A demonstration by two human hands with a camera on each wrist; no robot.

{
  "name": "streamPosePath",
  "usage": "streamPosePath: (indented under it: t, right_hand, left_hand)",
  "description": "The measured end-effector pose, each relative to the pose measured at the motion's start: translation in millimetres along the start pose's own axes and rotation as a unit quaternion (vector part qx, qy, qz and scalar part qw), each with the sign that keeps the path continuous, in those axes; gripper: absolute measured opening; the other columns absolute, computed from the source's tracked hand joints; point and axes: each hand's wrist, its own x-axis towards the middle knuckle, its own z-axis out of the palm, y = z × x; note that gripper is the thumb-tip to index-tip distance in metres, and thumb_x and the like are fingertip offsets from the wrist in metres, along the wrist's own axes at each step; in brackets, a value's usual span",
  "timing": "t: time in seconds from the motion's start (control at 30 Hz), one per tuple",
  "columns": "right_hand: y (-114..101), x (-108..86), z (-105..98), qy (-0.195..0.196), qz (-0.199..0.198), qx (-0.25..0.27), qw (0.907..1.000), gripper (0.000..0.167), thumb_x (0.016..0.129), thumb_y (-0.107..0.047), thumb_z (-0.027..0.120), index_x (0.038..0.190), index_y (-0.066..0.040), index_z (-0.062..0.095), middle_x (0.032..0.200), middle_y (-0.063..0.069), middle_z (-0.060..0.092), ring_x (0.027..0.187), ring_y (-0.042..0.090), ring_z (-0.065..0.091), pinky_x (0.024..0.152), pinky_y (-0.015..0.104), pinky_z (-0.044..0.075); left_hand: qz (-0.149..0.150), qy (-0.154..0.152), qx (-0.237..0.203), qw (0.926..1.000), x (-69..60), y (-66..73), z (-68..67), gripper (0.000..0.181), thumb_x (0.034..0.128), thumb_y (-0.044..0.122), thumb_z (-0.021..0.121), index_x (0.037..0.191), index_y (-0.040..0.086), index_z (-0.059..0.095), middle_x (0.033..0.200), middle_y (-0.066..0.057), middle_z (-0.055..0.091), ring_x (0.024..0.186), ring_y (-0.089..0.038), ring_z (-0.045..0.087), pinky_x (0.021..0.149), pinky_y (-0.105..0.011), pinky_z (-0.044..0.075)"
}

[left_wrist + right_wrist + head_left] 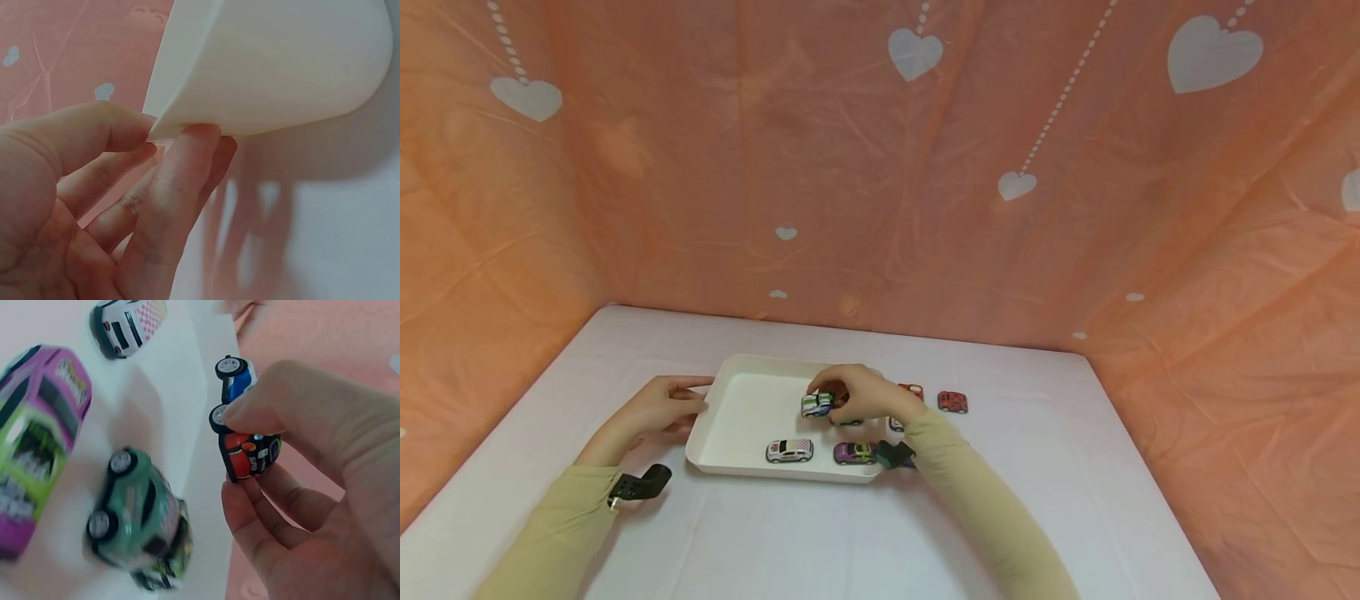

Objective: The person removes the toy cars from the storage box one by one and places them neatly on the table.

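A white tray (751, 472) sits on the table, and my left hand (658, 410) pinches its left rim between thumb and fingers. Above the tray, my right hand (857, 395) grips a small toy car (817, 405) with white, green and blue on it. The right wrist view shows this car's wheels and a red and black end (253, 455). Inside the tray are a white car with a pink checked pattern (789, 451), a purple and yellow-green car (854, 453) and a green car (128, 509), which the right hand partly covers in the head view.
To the right of the tray, a red car (952, 402) and another red car (912, 389) stand on the white table (760, 533). A further car (896, 424) is mostly hidden by the right arm. Orange cloth (865, 208) with white hearts hangs behind and at the sides.
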Motion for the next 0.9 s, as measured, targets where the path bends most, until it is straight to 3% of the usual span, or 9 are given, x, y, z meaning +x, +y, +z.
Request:
streamPosePath:
  t: [0.2,0.5,0.7,0.9]
  right_hand:
    - [7,-22.3,-13,0.025,-0.011,0.013,0.9995,0.046,0.076,0.004,0.072,0.119,-0.009,0.064,0.112,-0.003,0.064,0.098,0.008,0.057,0.086,0.028,0.048]
    - [14,-62.7,-26,0.067,-0.008,-0.002,0.9977,0.048,0.075,0.000,0.076,0.120,-0.007,0.062,0.108,0.000,0.062,0.094,0.013,0.056,0.083,0.040,0.049]
    - [25,-90.6,-30,0.089,0.022,0.002,0.9958,0.047,0.074,0.002,0.072,0.118,-0.013,0.063,0.105,-0.004,0.061,0.092,0.017,0.054,0.083,0.045,0.048]
    - [39,-119.2,-34,0.109,0.041,0.004,0.9932,0.048,0.072,0.004,0.070,0.118,-0.008,0.063,0.107,-0.002,0.062,0.093,0.019,0.054,0.085,0.049,0.047]
  left_hand:
    - [-0.001,0.001,0.001,1.0000,0.3,0.5,0.5,0.056,0.0908,0.005,0.061,0.140,-0.009,0.038,0.108,-0.026,0.062,0.076,-0.021,0.066,0.061,-0.033,0.055]
    - [0.000,-0.002,-0.002,1.0000,0.8,1.2,0.3,0.056,0.0912,0.004,0.060,0.140,-0.010,0.037,0.108,-0.026,0.062,0.076,-0.021,0.066,0.062,-0.033,0.056]
    - [-0.007,-0.001,0.002,1.0000,1.4,0.0,0.4,0.056,0.0911,0.004,0.061,0.140,-0.009,0.038,0.108,-0.025,0.063,0.073,-0.019,0.065,0.060,-0.032,0.055]
    - [-0.015,0.003,0.006,0.9999,1.1,-0.5,0.9,0.056,0.0903,0.004,0.062,0.141,-0.007,0.039,0.109,-0.024,0.062,0.071,-0.018,0.065,0.057,-0.031,0.054]
